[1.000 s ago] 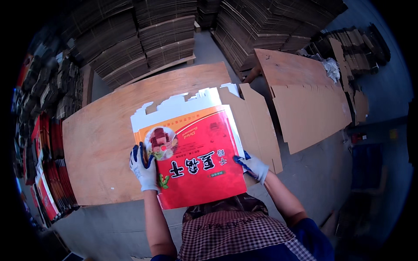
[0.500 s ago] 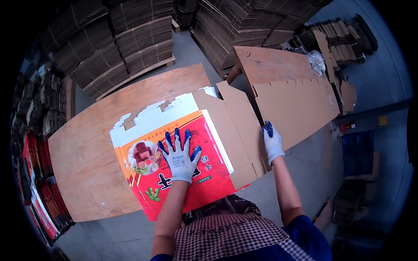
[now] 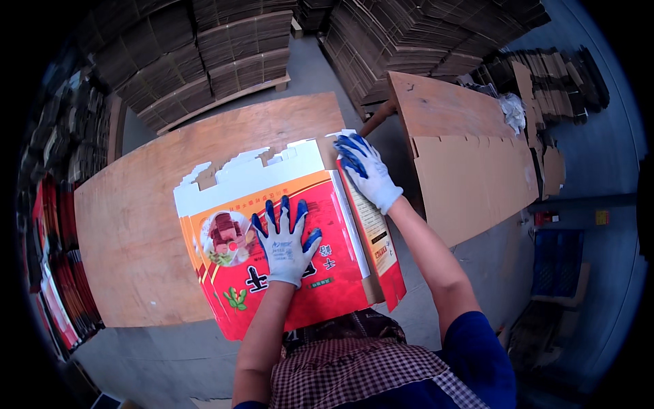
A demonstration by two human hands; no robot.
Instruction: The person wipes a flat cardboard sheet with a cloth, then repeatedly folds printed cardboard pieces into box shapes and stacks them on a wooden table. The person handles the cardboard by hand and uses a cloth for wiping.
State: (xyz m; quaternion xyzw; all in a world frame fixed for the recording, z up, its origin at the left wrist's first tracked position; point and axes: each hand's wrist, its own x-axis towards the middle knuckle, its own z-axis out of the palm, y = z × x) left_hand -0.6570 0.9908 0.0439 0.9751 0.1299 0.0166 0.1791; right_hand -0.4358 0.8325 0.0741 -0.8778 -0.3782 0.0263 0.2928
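Note:
A stack of flat cardboard box blanks [image 3: 300,204], printed red and orange with white flaps, lies on a wooden table in front of me. My left hand [image 3: 285,252], in a white glove with blue fingertips, rests flat on the top blank with its fingers spread. Along the right side of that blank, a narrow printed side panel [image 3: 376,242] stands folded up at a slant. My right hand [image 3: 368,174], gloved alike, lies over the far end of this panel, fingers stretched out and touching it. The palm sides of both hands are hidden.
The wooden table [image 3: 129,238] extends to the left. At the right, a second wooden board [image 3: 443,109] bears a brown cardboard sheet [image 3: 470,184]. Tall stacks of cardboard [image 3: 245,51] stand on pallets behind. Red printed blanks [image 3: 68,293] are piled at the far left.
My right hand has moved up and left from the outer edge of the brown panel. That panel has swung up and inward, now showing its printed side. My left hand stays on the blank.

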